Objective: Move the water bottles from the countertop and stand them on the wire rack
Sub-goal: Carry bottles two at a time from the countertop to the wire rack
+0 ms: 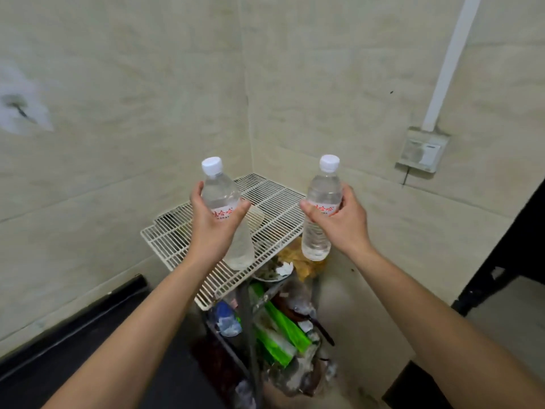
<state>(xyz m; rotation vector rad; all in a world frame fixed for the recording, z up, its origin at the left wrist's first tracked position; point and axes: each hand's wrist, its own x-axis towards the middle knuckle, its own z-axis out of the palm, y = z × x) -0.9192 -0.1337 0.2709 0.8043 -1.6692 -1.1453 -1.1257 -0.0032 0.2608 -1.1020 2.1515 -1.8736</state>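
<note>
While both bottles are carried in the air, neither is yet stood on the wire rack [271, 196]. The left bottle [219, 191] is gripped round its labelled middle by the left hand [212, 228], fingers and thumb curled about it. It is held nearly upright, with its base over the near part of the rack. The right bottle [323, 187] is gripped the same way by the right hand [339, 219], but its base hangs beyond the rack's right edge, above the clutter [277, 329] piled beneath.

If the right bottle were lowered from where it is held, the grid could be missed and the bottle dropped into that clutter. The rack appears only to be laid on its frame and to overhang at the front, so it might be tipped by weight set near that edge. A tilted base could also be rocked by the thin wires on release.
</note>
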